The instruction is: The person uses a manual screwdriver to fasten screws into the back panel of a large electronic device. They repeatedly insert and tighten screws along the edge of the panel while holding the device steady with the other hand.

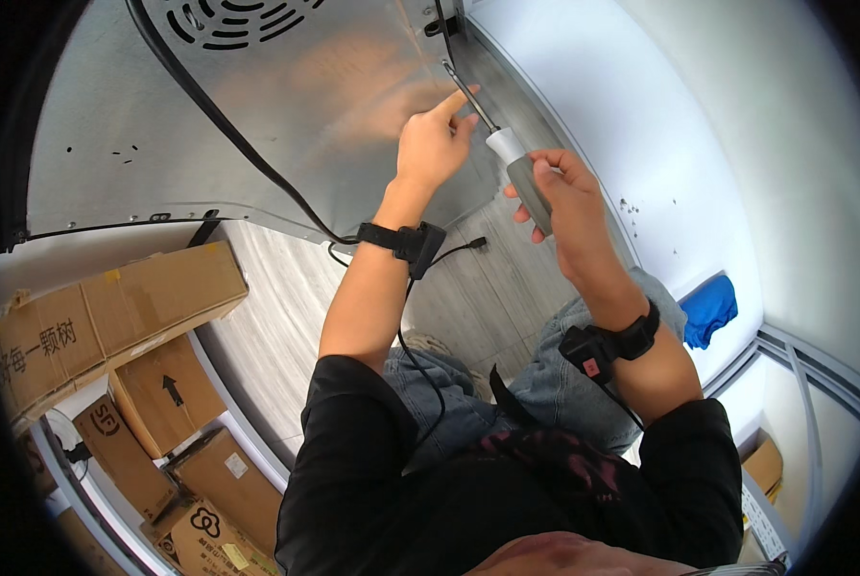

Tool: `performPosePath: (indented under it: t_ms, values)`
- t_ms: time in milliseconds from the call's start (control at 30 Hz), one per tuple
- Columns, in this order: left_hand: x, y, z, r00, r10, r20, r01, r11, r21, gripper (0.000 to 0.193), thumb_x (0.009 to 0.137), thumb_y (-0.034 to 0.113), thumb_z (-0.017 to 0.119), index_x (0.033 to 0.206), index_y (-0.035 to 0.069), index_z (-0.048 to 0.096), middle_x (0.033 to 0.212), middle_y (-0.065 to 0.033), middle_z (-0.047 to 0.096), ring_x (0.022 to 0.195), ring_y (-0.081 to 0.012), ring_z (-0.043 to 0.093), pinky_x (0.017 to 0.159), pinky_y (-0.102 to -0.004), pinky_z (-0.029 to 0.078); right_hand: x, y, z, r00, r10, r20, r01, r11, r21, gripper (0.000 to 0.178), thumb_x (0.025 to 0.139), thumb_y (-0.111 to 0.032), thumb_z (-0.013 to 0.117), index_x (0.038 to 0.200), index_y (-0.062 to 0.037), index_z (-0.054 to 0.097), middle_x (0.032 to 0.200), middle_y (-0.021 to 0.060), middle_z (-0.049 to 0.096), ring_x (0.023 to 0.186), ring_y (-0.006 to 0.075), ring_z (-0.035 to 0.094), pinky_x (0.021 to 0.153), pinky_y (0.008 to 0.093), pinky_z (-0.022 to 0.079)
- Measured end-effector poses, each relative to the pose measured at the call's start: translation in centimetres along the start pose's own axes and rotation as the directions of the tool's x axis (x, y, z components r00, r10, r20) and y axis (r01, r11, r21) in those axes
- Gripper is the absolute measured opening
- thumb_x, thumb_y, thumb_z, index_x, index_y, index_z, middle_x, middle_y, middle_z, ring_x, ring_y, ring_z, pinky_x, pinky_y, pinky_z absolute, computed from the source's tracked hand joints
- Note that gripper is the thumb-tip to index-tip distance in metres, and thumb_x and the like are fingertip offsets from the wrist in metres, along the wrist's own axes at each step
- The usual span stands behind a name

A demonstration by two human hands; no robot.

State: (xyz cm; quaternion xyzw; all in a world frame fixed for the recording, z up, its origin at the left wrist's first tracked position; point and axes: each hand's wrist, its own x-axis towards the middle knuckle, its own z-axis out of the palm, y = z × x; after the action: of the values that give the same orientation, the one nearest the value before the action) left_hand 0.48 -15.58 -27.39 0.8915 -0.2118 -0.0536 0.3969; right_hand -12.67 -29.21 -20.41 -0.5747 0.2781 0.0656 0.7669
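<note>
My right hand (569,206) is wrapped round the grey and white handle of a screwdriver (521,173). Its long metal shaft slants up and left, and the tip is close to the right edge of a large bare metal panel (286,106). My left hand (430,142) is beside the shaft, index finger and thumb stretched toward it, the other fingers partly hidden. Whether the index finger touches the shaft, I cannot tell. A thick black cable (228,130) crosses in front of the panel down to my left wrist.
Cardboard boxes (166,298) are stacked at the left. A cable with a black plug (476,244) lies on the wood-patterned floor (276,278). To the right stands a white wall (641,125), with a blue cloth (710,309) at its foot. Black straps with small devices circle both my forearms.
</note>
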Motion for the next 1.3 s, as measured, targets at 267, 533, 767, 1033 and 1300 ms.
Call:
performPosePath:
  t_ms: [267, 533, 767, 1033, 1300]
  values:
    - [1.4, -0.3, -1.4, 0.981, -0.020, 0.192, 0.172, 0.540, -0.824, 0.033, 0.097, 0.023, 0.045, 0.114, 0.000, 0.060, 0.090, -0.0089, 0.067, 0.084, -0.0144, 0.060, 0.082, -0.0280, 0.046, 0.5, 0.7, 0.0, 0.997, -0.054, -0.054, 0.049, 0.995, -0.087, 0.046, 0.072, -0.014, 0.074, 0.108, 0.0022, 0.050, 0.096, 0.0111, 0.054, 0.070, 0.0139, 0.056, 0.047, 0.0254, 0.045]
    - [1.6, 1.0, -1.4, 0.979, -0.083, 0.185, 0.202, 0.471, -0.859, 0.030, 0.096, 0.024, 0.047, 0.107, 0.000, 0.061, 0.090, -0.0086, 0.066, 0.082, -0.0122, 0.058, 0.079, -0.0256, 0.045, 0.4, 0.7, -0.2, 0.991, -0.090, -0.096, 0.088, 0.996, -0.028, 0.035, 0.082, -0.016, 0.067, 0.108, 0.0017, 0.051, 0.088, 0.0088, 0.060, 0.071, 0.0132, 0.059, 0.055, 0.0253, 0.046]
    - [1.9, 1.5, -1.1, 0.965, -0.222, 0.142, 0.232, 0.457, -0.859, 0.021, 0.093, 0.020, 0.055, 0.092, 0.001, 0.062, 0.077, -0.0051, 0.064, 0.071, -0.0106, 0.057, 0.070, -0.0231, 0.045, 0.4, -0.2, -0.3, 1.000, 0.030, 0.006, -0.030, 0.999, -0.031, 0.033, 0.086, -0.022, 0.064, 0.108, 0.0003, 0.052, 0.092, 0.0095, 0.059, 0.069, 0.0139, 0.059, 0.058, 0.0256, 0.045]
    - [2.1, 1.8, -1.2, 0.952, -0.272, 0.142, 0.265, 0.493, -0.829, 0.023, 0.094, 0.023, 0.054, 0.091, 0.001, 0.063, 0.077, -0.0047, 0.064, 0.070, -0.0104, 0.056, 0.069, -0.0232, 0.045, 0.5, 2.0, -1.1, 0.988, -0.143, -0.058, 0.134, 0.982, -0.132, 0.030, 0.090, -0.029, 0.059, 0.099, -0.0010, 0.053, 0.084, 0.0079, 0.060, 0.056, 0.0125, 0.052, 0.051, 0.0238, 0.040]
    - [1.8, 2.1, -2.0, 0.951, -0.217, 0.219, 0.294, 0.430, -0.854, 0.022, 0.095, 0.017, 0.050, 0.096, -0.001, 0.062, 0.077, -0.0059, 0.063, 0.072, -0.0111, 0.057, 0.071, -0.0240, 0.046, -0.1, 0.5, -1.3, 0.988, 0.064, 0.140, -0.078, 0.991, 0.104, 0.033, 0.094, -0.032, 0.049, 0.093, -0.0003, 0.058, 0.070, 0.0078, 0.060, 0.047, 0.0124, 0.049, 0.040, 0.0259, 0.034]
